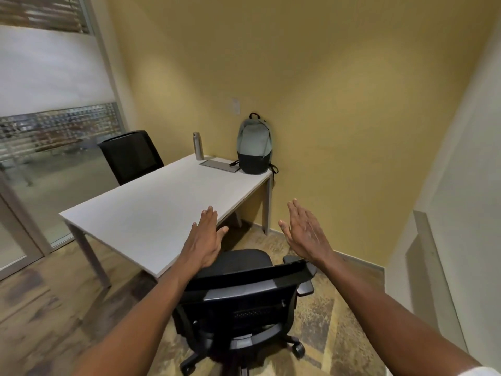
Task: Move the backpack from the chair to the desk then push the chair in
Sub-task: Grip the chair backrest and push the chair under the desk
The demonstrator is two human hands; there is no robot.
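Note:
A grey-green and black backpack (pixel 254 147) stands upright on the far right corner of the white desk (pixel 151 215), leaning on the yellow wall. A black office chair (pixel 238 291) on casters stands below me, its seat partly under the desk's near edge and its backrest toward me. My left hand (pixel 207 238) hovers above the backrest's left end, fingers spread, holding nothing. My right hand (pixel 305 232) is raised above the backrest's right end, palm open and empty. Neither hand touches the chair.
A steel bottle (pixel 198 146) and a flat grey pad (pixel 221 165) sit on the desk beside the backpack. A second black chair (pixel 131 156) stands behind the desk's far side. Glass partition at left, white wall panel (pixel 439 280) at right.

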